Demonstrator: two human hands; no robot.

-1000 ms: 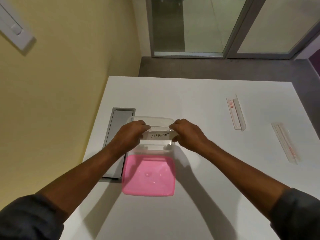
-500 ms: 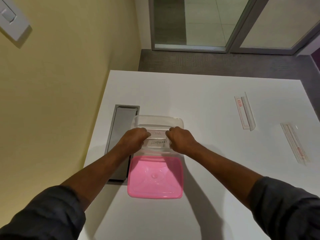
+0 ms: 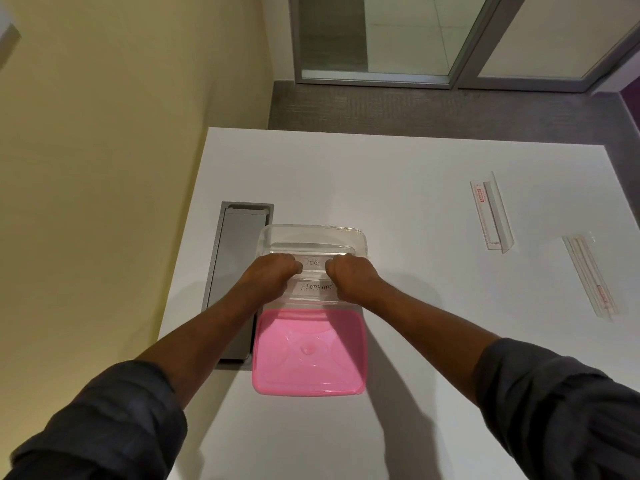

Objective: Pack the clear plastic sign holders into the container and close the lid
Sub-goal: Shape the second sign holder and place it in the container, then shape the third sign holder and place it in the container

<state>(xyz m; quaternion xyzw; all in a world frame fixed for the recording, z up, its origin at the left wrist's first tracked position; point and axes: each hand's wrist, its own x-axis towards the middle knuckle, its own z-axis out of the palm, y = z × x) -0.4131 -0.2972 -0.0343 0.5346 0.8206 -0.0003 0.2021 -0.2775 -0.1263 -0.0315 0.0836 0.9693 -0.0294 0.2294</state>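
A clear plastic container (image 3: 358,239) stands on the white table, its pink lid (image 3: 308,355) lying flat just in front of it. Inside it, a sign holder labelled ELEPHANT (image 3: 316,287) lies nearest me. Behind it is a sign holder labelled DOG (image 3: 313,262). My left hand (image 3: 273,271) and my right hand (image 3: 349,275) are both inside the container, fingers closed on the two ends of the DOG holder. Two more clear sign holders lie on the table at the right: one (image 3: 490,213) farther away, one (image 3: 590,277) nearer the right edge.
A grey cable hatch (image 3: 235,271) is set into the white table (image 3: 398,174) directly left of the container. A yellow wall runs along the table's left side. Beyond the far edge are grey floor and glass doors.
Both hands have moved back from the ELEPHANT holder, which now lies uncovered in the container, and they press a DOG holder in behind it. The camera has shifted slightly.
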